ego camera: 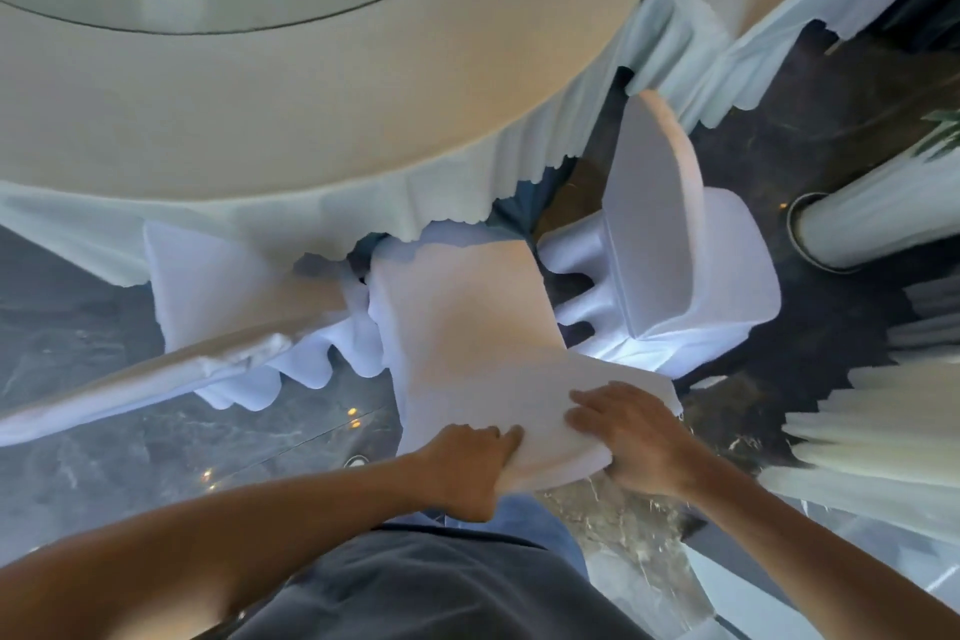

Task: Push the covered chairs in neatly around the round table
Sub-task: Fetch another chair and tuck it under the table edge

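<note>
Both hands grip the top of the near chair's back: left hand curled round its left corner, right hand clamped over the right side. The near chair has its seat front just under the worktop skirt at the near edge. Push straight and evenly with both hands, no twisting; stop before the skirt bunches. Then the angled chair to the right needs squaring.

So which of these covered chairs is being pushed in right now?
Start at the big round table with the glass disc. At its near edge, directly in front of the person, stands a white-covered chair. Unlike the chairs to either side, its backrest top is gripped by the left hand and the right hand.
</note>
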